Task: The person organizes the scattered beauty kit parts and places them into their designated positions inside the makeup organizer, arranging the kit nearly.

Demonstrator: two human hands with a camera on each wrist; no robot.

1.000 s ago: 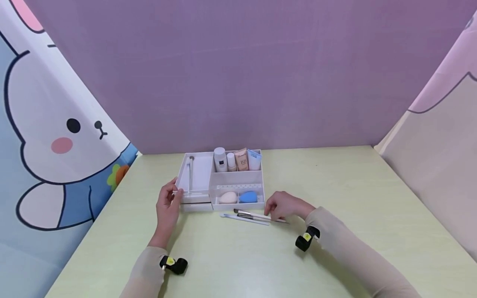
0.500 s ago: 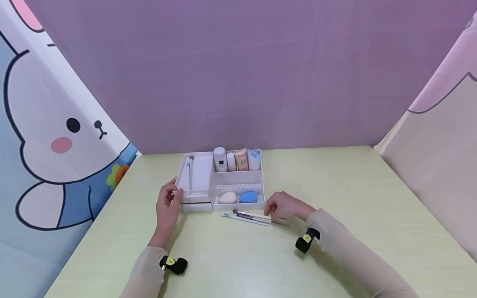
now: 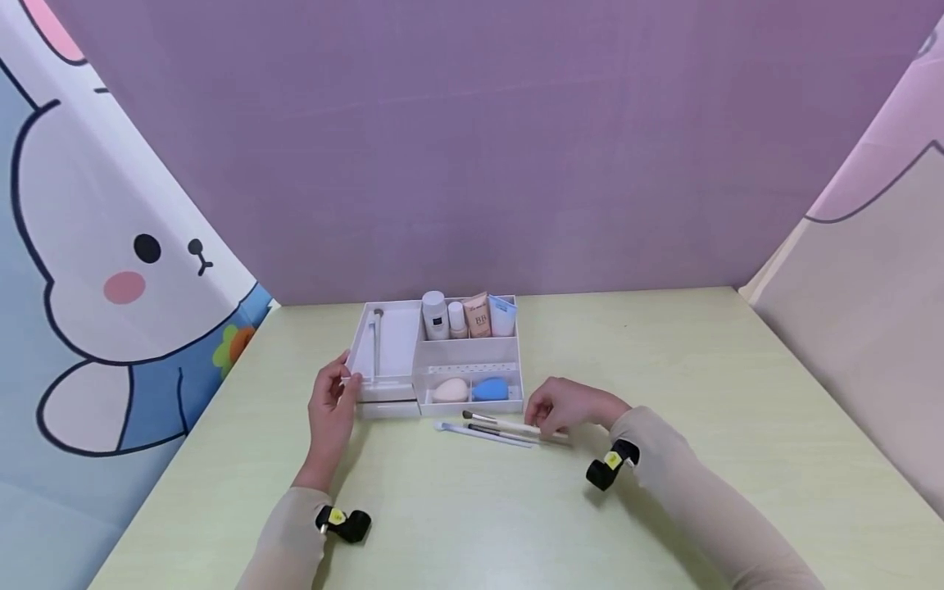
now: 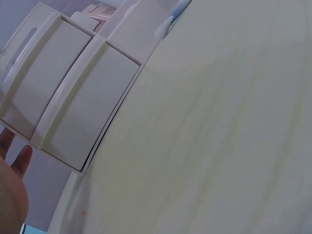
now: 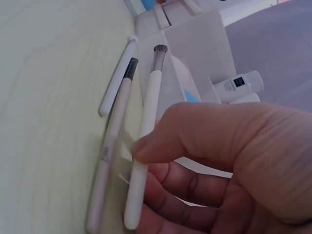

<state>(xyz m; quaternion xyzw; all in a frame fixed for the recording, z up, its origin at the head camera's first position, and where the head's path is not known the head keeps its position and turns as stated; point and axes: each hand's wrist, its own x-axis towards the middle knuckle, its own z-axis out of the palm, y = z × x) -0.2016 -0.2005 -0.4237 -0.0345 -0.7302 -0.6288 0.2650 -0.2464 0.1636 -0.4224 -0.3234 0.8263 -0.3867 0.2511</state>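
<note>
My right hand (image 3: 566,406) pinches a makeup brush (image 5: 152,100) between thumb and fingers. The brush has a white handle, a metal collar and short dark bristles, and its head points left. Beneath it on the table lie a pale-pink-handled brush (image 5: 114,124) with a dark tip and a white-and-bluish slim tool (image 3: 483,434). My left hand (image 3: 333,406) rests against the left side of a white cosmetics organizer (image 3: 468,354), its thumb near the front corner. In the left wrist view, the fingertips (image 4: 22,158) meet the organizer's side beside two drawers (image 4: 90,105).
Bottles (image 3: 436,318) and tubes (image 3: 478,318) stand in the organizer's back right section. A beige sponge (image 3: 451,391) and a blue sponge (image 3: 491,389) sit in its front cells. Another brush (image 3: 378,344) lies in the left tray. A purple backdrop (image 3: 516,164) rises behind the table.
My right hand and wrist have shifted slightly up and right. The pinched brush has risen a little off the others. The left hand stays in place against the organizer.
</note>
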